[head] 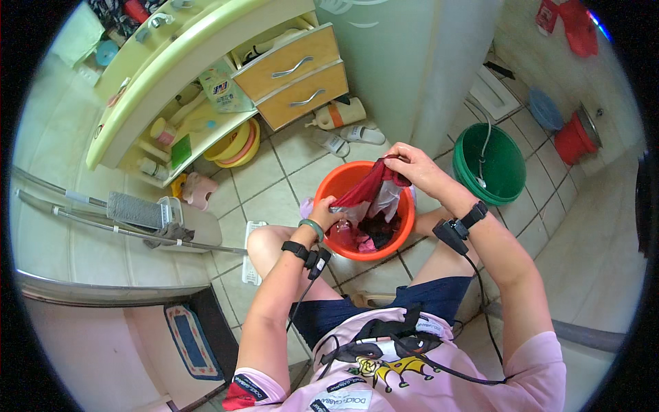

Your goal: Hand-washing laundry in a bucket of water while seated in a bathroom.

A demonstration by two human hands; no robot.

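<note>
Between my knees an orange plastic basin point(323, 203) stands on the tiled floor. A wet red cloth garment point(366, 186) with a pale lining is stretched above it, its lower part hanging inside. My left hand point(326, 215) grips the garment's near-left end at the basin's rim. At the far-right rim my right hand point(413, 166) pinches the other end, raised higher. Down in the basin lie dark wet cloth point(383, 229) and a bit of pink cloth point(366, 243). The garment and my hands hide part of the contents.
A green bucket point(463, 159) with a hose inside stands to the right. Ahead are slippers point(363, 135), a cream bottle point(340, 113) and a cabinet with an open drawer point(288, 64). At left, mop poles point(149, 230) cross a grey bin point(206, 229) near a white grate point(252, 265).
</note>
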